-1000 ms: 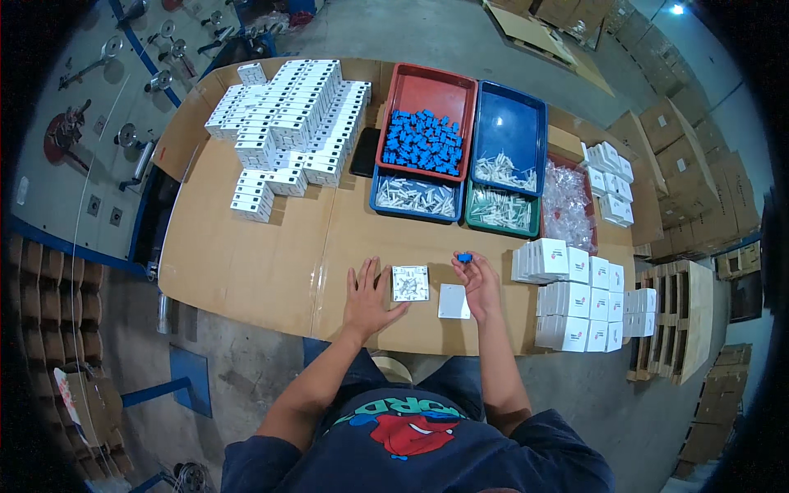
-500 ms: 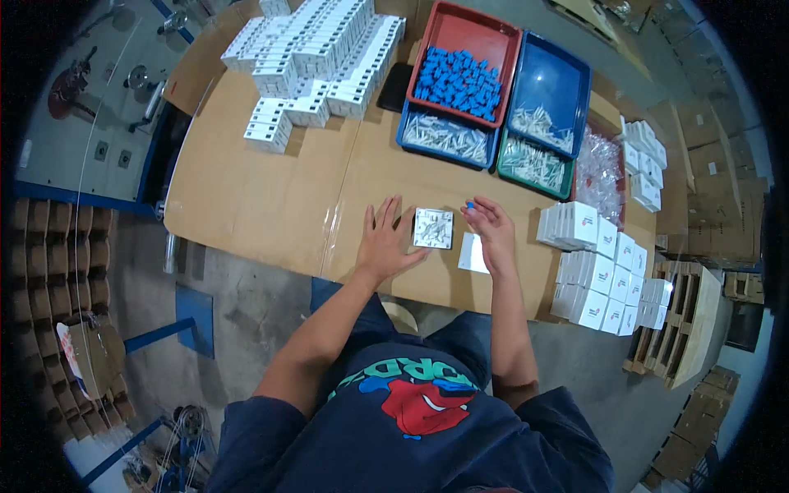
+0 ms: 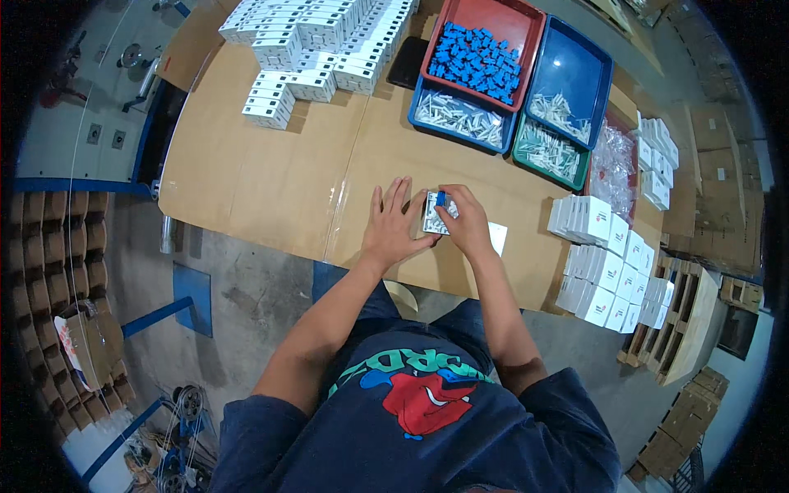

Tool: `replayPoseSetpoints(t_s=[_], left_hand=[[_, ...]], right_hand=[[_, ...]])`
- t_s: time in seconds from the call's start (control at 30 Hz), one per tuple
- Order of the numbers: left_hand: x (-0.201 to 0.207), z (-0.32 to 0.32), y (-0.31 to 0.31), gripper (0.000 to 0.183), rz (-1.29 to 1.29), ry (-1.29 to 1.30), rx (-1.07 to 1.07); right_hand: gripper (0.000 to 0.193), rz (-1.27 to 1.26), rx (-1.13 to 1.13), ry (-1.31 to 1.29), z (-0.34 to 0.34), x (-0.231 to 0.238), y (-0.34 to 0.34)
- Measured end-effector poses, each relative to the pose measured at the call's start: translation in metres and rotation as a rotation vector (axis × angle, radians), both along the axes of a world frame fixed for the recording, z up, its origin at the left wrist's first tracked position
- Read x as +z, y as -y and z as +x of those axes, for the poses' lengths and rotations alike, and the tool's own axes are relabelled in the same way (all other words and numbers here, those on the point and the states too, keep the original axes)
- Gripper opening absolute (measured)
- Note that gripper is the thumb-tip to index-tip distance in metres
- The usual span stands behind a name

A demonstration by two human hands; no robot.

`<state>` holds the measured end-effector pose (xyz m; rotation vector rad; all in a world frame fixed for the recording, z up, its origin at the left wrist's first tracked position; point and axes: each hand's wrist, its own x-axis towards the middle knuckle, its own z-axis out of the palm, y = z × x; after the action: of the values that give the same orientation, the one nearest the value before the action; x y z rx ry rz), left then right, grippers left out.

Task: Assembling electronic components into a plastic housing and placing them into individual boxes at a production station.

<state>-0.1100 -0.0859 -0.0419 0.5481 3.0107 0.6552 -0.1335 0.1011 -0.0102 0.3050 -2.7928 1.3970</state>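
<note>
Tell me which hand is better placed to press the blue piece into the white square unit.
Probably the right hand: its fingers are on the blue piece, right at the white square unit. The left hand lies spread beside the unit.

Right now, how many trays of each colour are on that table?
Red trays: 2 (one with blue pieces, one with clear plastic)
Blue trays: 2 (both with white pieces)
Green tray: 1 (also white pieces)
Total trays visible: 5
</note>
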Motion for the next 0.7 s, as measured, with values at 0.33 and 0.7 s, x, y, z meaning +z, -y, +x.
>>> replayPoseSetpoints(t_s=[0.33,0.7], left_hand=[[-0.001,-0.002,0.001,0.092,-0.033,0.004,-0.003],[-0.003,-0.002,0.001,0.09,-0.028,-0.008,-0.004]], right_hand=[[0.033,0.108,0.049,0.021,-0.012,-0.016,0.003],[0.032,0.154,0.065,0.026,-0.013,-0.014,0.005]])
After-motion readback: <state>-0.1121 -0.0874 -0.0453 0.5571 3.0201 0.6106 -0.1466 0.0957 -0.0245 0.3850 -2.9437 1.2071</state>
